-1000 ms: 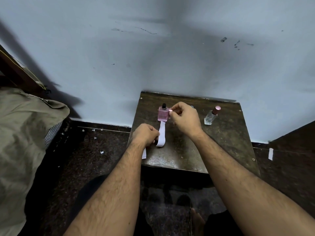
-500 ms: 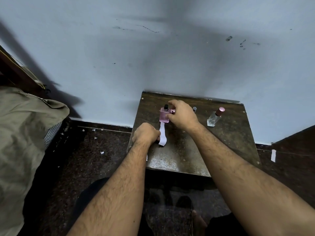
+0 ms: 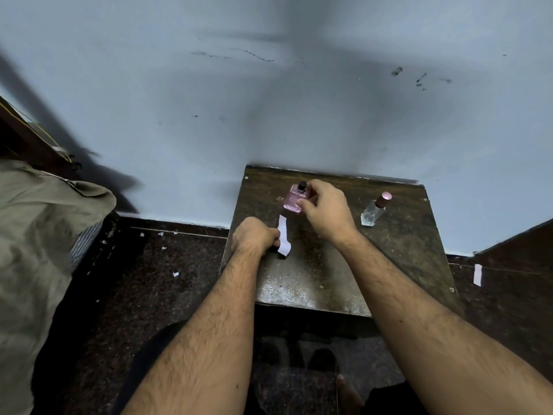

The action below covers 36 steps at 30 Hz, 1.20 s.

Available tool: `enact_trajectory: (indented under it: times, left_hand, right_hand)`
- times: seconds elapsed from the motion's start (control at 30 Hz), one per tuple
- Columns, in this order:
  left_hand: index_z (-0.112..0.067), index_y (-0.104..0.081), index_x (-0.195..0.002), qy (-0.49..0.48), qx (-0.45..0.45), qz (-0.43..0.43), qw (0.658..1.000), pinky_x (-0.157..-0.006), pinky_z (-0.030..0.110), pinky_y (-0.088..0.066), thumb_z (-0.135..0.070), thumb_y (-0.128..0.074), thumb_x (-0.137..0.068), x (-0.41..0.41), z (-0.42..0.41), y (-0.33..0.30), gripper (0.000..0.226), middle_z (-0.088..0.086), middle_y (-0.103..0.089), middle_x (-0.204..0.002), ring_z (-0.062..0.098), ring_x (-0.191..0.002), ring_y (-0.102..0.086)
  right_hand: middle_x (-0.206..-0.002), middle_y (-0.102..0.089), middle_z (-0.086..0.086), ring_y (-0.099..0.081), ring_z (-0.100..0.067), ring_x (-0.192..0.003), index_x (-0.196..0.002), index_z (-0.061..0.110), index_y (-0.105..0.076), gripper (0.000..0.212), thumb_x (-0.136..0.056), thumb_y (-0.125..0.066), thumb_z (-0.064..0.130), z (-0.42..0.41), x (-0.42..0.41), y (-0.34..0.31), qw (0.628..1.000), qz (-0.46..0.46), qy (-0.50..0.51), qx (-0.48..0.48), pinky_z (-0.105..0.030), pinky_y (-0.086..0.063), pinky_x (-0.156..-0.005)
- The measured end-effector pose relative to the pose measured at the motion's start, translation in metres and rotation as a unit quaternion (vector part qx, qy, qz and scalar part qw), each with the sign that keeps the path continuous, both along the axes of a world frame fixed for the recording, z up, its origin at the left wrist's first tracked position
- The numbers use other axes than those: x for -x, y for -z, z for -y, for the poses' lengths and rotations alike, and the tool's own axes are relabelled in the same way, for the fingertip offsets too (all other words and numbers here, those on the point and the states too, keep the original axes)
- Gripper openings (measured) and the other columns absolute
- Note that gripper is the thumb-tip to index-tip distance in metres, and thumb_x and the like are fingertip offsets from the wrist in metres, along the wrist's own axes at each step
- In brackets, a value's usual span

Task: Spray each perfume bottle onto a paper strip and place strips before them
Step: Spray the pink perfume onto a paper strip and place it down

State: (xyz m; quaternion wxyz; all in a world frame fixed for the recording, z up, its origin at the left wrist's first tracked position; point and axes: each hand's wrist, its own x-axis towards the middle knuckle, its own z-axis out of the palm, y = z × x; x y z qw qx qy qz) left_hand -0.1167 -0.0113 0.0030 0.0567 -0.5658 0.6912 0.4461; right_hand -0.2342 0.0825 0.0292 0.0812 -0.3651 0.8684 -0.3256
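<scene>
on the table (image 3: 314,274), right hand (image 3: 324,209) grips upright pink bottle (image 3: 292,200); left hand (image 3: 254,236) pinches paper strip (image 3: 283,235).

Dim, shadowy — wide-angle edge distortion

You face a small table (image 3: 314,283) set against the wall (image 3: 269,100) at twelve o'clock. On it, toward the back, stands a perfume bottle (image 3: 294,199), with your right hand (image 3: 324,209) touching it at its three o'clock. A second bottle (image 3: 374,209) stands well apart, further toward three o'clock. A paper strip (image 3: 283,239) lies at six o'clock of the first bottle, your left hand (image 3: 254,236) at the strip's nine o'clock.
</scene>
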Motion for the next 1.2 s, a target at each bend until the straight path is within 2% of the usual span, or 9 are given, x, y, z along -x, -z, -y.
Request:
enact_trajectory:
  times: [0.13, 0.27, 0.47, 0.53, 0.67, 0.8, 0.9, 1.1, 1.2]
  left_hand:
    - [-0.015, -0.068, -0.053, -0.004, -0.001, -0.002, 1.0, -0.071, 0.03, -0.055, -0.027, -0.069, -0.07, 0.005, 0.0, -0.002, 0.021, 0.001, -0.067, -0.064, 0.022, -0.06, -0.061]
    - [-0.014, -0.068, -0.056, -0.006, -0.003, -0.001, 1.0, -0.072, 0.03, -0.055, -0.026, -0.07, -0.07, 0.008, 0.0, -0.002, 0.019, 0.001, -0.067, -0.062, 0.02, -0.055, -0.057]
    - [-0.01, -0.074, -0.078, 0.011, 0.004, 0.005, 1.0, -0.067, 0.029, -0.052, -0.033, -0.072, -0.07, 0.007, 0.002, 0.002, 0.025, 0.014, -0.075, -0.089, 0.031, -0.088, -0.072]
    - [-0.012, -0.075, -0.079, 0.019, 0.011, 0.012, 1.0, -0.071, 0.031, -0.054, -0.041, -0.074, -0.068, 0.008, 0.005, 0.005, 0.031, 0.015, -0.074, -0.091, 0.033, -0.09, -0.071]
    - [-0.022, -0.074, -0.069, 0.026, 0.03, 0.026, 0.999, -0.081, 0.056, -0.055, -0.048, -0.077, -0.059, 0.006, 0.007, 0.004, 0.029, 0.01, -0.074, -0.09, 0.035, -0.09, -0.069]
    - [-0.027, -0.073, -0.079, 0.018, 0.084, 0.004, 0.996, -0.081, 0.035, -0.053, -0.039, -0.078, -0.078, 0.002, 0.003, -0.009, 0.014, 0.0, -0.072, -0.097, 0.023, -0.097, -0.065]
    - [-0.029, -0.072, -0.087, 0.045, 0.139, -0.003, 0.989, -0.076, 0.03, -0.05, -0.039, -0.079, -0.078, 0.003, -0.002, -0.007, 0.015, -0.004, -0.072, -0.097, 0.019, -0.096, -0.065]
    - [-0.031, -0.073, -0.102, 0.115, 0.222, 0.004, 0.968, -0.08, 0.031, -0.049, -0.032, -0.077, -0.081, 0.0, -0.01, -0.003, 0.021, -0.001, -0.073, -0.104, 0.021, -0.101, -0.065]
    - [-0.032, -0.072, -0.109, 0.124, 0.239, 0.003, 0.963, -0.084, 0.033, -0.05, -0.032, -0.074, -0.084, 0.0, -0.011, -0.004, 0.025, 0.001, -0.073, -0.107, 0.023, -0.103, -0.065]
  right_hand:
    - [-0.102, -0.068, -0.003, -0.059, -0.016, -0.087, -0.108, 0.012, -0.066, 0.024, -0.085, -0.069, 0.02, -0.004, -0.002, 0.003, 0.999, 0.007, -0.038, -0.021, -0.024, -0.042, -0.077]
    - [-0.103, -0.067, -0.003, -0.059, -0.018, -0.092, -0.108, 0.011, -0.066, 0.023, -0.087, -0.068, 0.02, -0.002, -0.007, 0.006, 0.997, 0.007, -0.063, -0.038, -0.027, -0.043, -0.08]
    - [-0.093, -0.064, 0.0, -0.058, -0.018, -0.086, -0.096, 0.015, -0.065, 0.012, -0.086, -0.068, 0.019, 0.003, -0.007, 0.011, 0.995, -0.001, -0.069, -0.075, -0.029, -0.043, -0.073]
    - [-0.092, -0.063, 0.001, -0.058, -0.017, -0.085, -0.097, 0.015, -0.065, 0.012, -0.086, -0.068, 0.019, 0.004, -0.006, 0.012, 0.995, 0.0, -0.066, -0.075, -0.028, -0.041, -0.072]
    - [-0.097, -0.064, 0.004, -0.056, -0.012, -0.085, -0.105, 0.015, -0.066, 0.019, -0.087, -0.068, 0.02, 0.006, -0.006, 0.011, 0.995, 0.002, -0.068, -0.078, -0.024, -0.038, -0.073]
    - [-0.1, -0.067, 0.001, -0.057, -0.013, -0.087, -0.107, 0.015, -0.066, 0.02, -0.087, -0.069, 0.02, 0.008, -0.007, 0.011, 0.995, -0.001, -0.065, -0.081, -0.024, -0.038, -0.075]
    - [-0.101, -0.067, 0.0, -0.056, -0.013, -0.086, -0.107, 0.015, -0.066, 0.021, -0.087, -0.069, 0.02, 0.008, -0.007, 0.01, 0.994, -0.004, -0.064, -0.083, -0.024, -0.039, -0.075]
    - [-0.101, -0.067, -0.002, -0.061, -0.018, -0.092, -0.105, 0.013, -0.067, 0.02, -0.086, -0.069, 0.02, 0.007, -0.005, 0.01, 0.995, -0.015, -0.055, -0.076, -0.033, -0.05, -0.083]
    - [-0.105, -0.067, -0.004, -0.061, -0.019, -0.095, -0.109, 0.013, -0.067, 0.024, -0.086, -0.069, 0.019, 0.005, -0.003, 0.009, 0.997, -0.016, -0.043, -0.062, -0.031, -0.049, -0.086]
